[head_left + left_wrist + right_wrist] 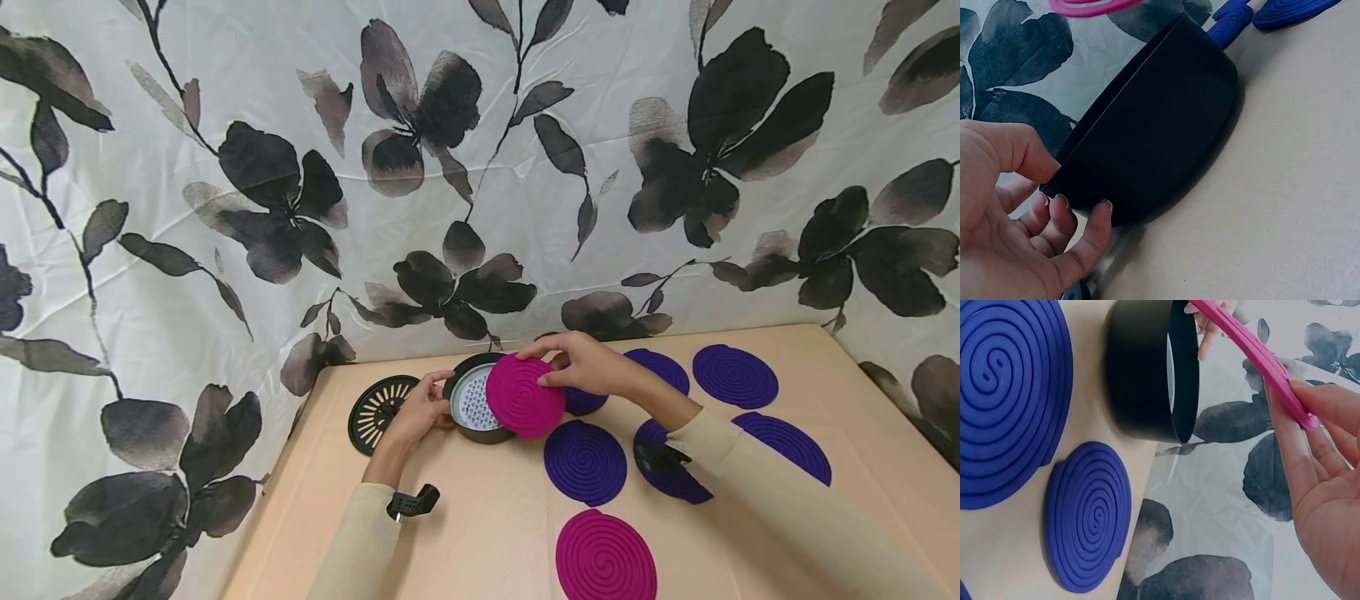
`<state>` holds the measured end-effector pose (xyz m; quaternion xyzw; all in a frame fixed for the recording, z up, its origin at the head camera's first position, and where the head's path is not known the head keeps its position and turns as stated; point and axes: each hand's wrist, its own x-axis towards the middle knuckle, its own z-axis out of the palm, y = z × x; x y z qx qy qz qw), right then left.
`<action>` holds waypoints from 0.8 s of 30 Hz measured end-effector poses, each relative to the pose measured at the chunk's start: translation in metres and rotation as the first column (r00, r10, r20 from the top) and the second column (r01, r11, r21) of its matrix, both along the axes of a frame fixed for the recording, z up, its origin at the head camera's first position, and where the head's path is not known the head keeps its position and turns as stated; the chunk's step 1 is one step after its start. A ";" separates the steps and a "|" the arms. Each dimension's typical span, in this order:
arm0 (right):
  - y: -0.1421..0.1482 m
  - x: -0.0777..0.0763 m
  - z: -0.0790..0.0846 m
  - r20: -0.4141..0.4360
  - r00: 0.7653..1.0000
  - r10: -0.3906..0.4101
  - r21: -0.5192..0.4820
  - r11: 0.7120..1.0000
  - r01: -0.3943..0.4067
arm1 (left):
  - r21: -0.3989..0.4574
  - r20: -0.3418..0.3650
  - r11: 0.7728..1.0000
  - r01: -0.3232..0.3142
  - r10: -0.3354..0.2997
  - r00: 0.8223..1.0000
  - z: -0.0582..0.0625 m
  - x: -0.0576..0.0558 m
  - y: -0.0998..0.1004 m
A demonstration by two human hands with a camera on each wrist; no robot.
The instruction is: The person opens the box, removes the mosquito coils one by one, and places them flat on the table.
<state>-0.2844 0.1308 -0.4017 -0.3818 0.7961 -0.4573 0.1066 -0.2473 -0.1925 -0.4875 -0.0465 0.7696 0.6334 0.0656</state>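
My right hand (588, 364) pinches a pink spiral coaster (525, 398) by its edge. In the head view the coaster overlaps the right side of a round black holder (483, 435); the right wrist view shows it raised and tilted beside the holder's mouth. With thumb and fingers, my left hand (1016, 206) grips the holder's edge on the left. A pale, patterned inner bottom (472, 400) shows inside the holder. Partly behind the left hand lies a black slotted disc (372, 408).
Several blue spiral coasters (585, 462) lie spread on the light tabletop (480, 533) to the right, some partly hidden by the right arm. Another pink coaster (606, 557) lies near the front. A floral cloth (525, 167) hangs behind the table.
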 end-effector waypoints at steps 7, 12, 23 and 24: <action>0.013 0.006 0.002 0.015 1.000 0.016 0.029 0.999 -0.016 | -0.013 -0.005 1.000 -0.001 0.001 1.000 0.000 0.000 0.000; 0.021 0.011 0.002 0.040 0.999 0.022 0.028 0.999 -0.023 | -0.022 -0.006 1.000 -0.002 0.002 1.000 -0.001 0.001 -0.001; 0.042 0.023 0.004 0.112 0.993 0.031 0.049 0.998 -0.037 | -0.024 0.005 1.000 0.002 -0.002 1.000 0.000 0.001 -0.001; 0.044 0.024 0.004 0.112 0.993 0.030 0.051 0.998 -0.036 | -0.023 0.005 1.000 0.002 -0.002 1.000 0.000 0.001 -0.001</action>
